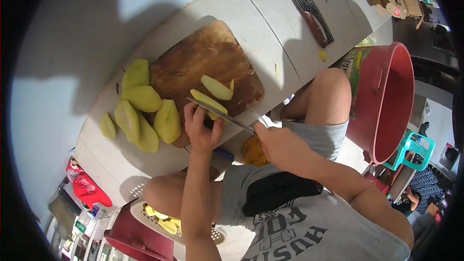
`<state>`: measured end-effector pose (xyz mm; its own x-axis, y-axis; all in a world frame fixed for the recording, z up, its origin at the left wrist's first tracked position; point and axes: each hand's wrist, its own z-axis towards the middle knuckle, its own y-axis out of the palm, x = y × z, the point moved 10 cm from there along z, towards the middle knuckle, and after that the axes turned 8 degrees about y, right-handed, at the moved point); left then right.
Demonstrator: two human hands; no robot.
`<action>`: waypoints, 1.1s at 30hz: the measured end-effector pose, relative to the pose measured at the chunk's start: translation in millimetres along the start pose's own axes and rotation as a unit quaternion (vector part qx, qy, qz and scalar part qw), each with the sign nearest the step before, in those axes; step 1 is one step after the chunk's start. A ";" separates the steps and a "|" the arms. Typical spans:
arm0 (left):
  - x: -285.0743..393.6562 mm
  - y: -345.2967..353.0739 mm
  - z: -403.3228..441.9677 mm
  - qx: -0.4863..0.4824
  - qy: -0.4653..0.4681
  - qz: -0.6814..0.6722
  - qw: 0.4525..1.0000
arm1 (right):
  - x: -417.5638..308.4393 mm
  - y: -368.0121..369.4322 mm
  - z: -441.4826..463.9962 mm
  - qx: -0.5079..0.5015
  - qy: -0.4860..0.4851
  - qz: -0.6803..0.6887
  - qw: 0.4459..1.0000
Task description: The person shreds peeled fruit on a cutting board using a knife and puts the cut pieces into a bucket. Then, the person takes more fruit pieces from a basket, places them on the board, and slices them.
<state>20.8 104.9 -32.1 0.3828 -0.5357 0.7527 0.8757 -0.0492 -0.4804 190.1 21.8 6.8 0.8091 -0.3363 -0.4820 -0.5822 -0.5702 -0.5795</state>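
Left hand (202, 128), part-curled, pinched slice (208, 100) at board's (193, 58) near edge | right hand (280, 146) closed round knife (232, 120) | I judged: firm, slick, side-grip

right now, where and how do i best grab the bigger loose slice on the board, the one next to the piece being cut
I'd pinch the loose slice mid-length across its long edges, from above on the side away from the knife. It lies flat on the board, long and narrow towards its ends.
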 end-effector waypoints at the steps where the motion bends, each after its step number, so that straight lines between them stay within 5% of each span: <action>1: -1.4 0.8 -1.7 -0.010 -0.004 0.005 1.000 | 0.3 1.8 3.0 -0.001 -0.003 0.002 1.000; 11: -1.9 1.1 -2.8 -0.014 -0.012 0.010 1.000 | 8.7 37.8 67.5 0.018 0.001 0.023 1.000; 22: 0.5 0.9 0.7 -0.006 -0.008 -0.001 1.000 | -12.8 -8.2 -5.8 0.014 -0.010 0.006 1.000; 33: 0.1 -0.2 -3.9 -0.010 0.011 0.009 1.000 | -1.0 15.2 29.7 0.031 -0.023 0.020 0.999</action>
<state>19.5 101.6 -33.6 0.3913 -0.5547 0.7342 0.8629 -0.0561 -0.5023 178.0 35.8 -21.0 0.7812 -0.3216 -0.5350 -0.6192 -0.5083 -0.5985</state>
